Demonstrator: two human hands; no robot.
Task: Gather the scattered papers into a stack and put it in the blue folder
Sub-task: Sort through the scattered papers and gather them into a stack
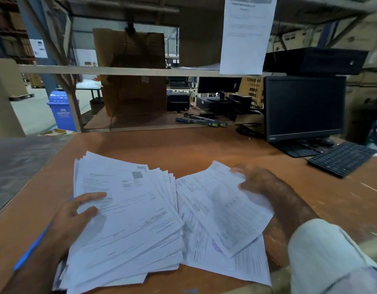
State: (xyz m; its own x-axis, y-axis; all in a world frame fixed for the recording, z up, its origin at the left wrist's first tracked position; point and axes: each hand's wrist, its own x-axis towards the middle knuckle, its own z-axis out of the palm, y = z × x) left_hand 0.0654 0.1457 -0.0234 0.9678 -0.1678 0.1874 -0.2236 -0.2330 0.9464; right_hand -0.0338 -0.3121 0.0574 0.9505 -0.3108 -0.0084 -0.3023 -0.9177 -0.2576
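White printed sheets (pixel 128 211) fanned on wood desk (pixel 162 145); L hand (pixel 77 211) flat atop, R hand (pixel 253 177) grip pinching loose sheet (pixel 221 206).

There is only one view, from a camera worn on the person's head, so nothing is shared with a second angle. It looks forward and steeply down over the brown desk (pixel 204 145), close enough that the left hand (pixel 77 211) and right hand (pixel 255 179) fill the lower half with the spread papers (pixel 128 209) between them. The lens is wide: the shelf rail (pixel 119 70) above the desk bows, and the edges of the picture stretch. Straight ahead the view runs under that shelf into the warehouse; the monitor (pixel 304 107) and keyboard (pixel 340 159) sit at its right side, and a blue bin (pixel 61 111) stands far off at its left.
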